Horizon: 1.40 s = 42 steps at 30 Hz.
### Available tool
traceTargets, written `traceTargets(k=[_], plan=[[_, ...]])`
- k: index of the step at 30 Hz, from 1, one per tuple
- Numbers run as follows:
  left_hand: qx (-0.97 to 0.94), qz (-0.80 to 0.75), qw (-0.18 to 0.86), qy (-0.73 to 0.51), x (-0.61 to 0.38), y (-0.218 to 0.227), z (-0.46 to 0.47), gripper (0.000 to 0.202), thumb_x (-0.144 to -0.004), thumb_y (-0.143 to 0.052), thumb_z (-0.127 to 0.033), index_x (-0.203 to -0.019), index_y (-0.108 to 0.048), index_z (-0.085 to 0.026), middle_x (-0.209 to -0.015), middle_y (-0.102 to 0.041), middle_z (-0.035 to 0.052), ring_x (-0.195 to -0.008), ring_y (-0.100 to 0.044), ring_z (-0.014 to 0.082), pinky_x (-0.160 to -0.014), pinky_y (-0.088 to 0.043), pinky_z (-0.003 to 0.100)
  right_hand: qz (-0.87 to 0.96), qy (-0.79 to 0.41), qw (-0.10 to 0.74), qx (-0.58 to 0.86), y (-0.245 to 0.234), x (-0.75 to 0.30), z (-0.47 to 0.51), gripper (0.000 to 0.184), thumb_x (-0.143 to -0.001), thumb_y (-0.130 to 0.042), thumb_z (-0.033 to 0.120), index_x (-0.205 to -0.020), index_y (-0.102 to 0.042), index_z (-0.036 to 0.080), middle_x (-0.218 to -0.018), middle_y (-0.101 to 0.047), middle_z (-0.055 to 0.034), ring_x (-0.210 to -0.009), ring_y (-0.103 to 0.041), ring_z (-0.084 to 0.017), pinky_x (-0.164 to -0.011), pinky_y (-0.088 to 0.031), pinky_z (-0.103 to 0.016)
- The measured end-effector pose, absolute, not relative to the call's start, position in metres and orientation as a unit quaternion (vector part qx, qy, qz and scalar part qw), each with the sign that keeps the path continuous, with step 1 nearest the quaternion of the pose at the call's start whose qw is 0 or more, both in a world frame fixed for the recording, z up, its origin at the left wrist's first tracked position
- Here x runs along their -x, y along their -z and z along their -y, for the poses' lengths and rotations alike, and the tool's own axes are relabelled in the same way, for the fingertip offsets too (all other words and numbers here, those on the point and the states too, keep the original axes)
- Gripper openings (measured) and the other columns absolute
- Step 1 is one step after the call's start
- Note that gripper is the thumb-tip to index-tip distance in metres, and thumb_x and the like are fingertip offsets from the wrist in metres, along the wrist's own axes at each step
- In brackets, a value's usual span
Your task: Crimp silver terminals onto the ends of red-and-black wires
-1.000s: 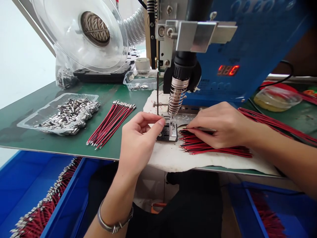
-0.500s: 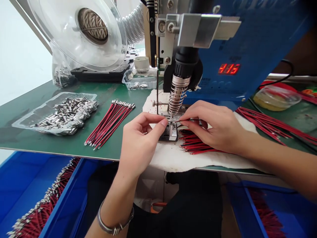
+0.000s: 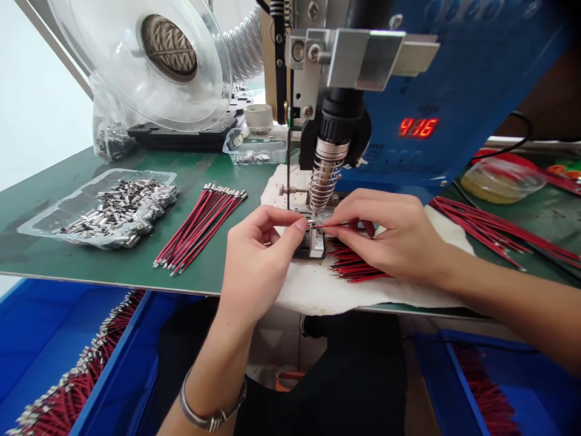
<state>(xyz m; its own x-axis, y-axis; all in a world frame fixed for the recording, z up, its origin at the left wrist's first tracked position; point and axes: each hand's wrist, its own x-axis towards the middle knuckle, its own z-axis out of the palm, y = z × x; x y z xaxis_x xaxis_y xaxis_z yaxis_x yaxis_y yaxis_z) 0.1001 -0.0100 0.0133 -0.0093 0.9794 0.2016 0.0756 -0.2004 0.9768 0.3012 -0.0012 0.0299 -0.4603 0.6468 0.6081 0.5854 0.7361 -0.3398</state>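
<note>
1. Right hand (image 3: 394,236) is pinching a red wire (image 3: 319,226); its tip is pointing at the left fingertips, above the jig (image 3: 317,243).
2. Left hand (image 3: 259,260) is pinching narrowly at the jig; anything between its fingertips is showing too small to tell.
3. Spring (image 3: 324,175) is hanging above.
4. Wire pile (image 3: 356,268) is lying on cloth (image 3: 318,293), beneath right hand.
5. Display (image 3: 417,128) is reading 416.

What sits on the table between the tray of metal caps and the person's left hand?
The head view shows a bundle of red and black wires on the green table, between the tray and the left hand.
</note>
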Motion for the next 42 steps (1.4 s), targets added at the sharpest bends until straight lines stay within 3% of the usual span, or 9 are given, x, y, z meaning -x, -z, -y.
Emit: traceTargets(k=[42], plan=[[-0.565, -0.477, 0.413, -0.532, -0.1013, -0.0131, 0.0095, 0.016, -0.080, -0.078, -0.034, -0.081, -0.071, -0.019, -0.082, -0.072, 0.0037, -0.073, -0.062, 0.0148, -0.060, -0.044, 0.024, 0.845, -0.049, 0.362, 0.391, -0.0321, -0.2972, 0.0024, 0.005, -0.089, -0.066, 0.019, -0.086, -0.070, 0.018, -0.078, -0.068, -0.0008, -0.065, -0.058, -0.011, -0.055, -0.042, -0.026]])
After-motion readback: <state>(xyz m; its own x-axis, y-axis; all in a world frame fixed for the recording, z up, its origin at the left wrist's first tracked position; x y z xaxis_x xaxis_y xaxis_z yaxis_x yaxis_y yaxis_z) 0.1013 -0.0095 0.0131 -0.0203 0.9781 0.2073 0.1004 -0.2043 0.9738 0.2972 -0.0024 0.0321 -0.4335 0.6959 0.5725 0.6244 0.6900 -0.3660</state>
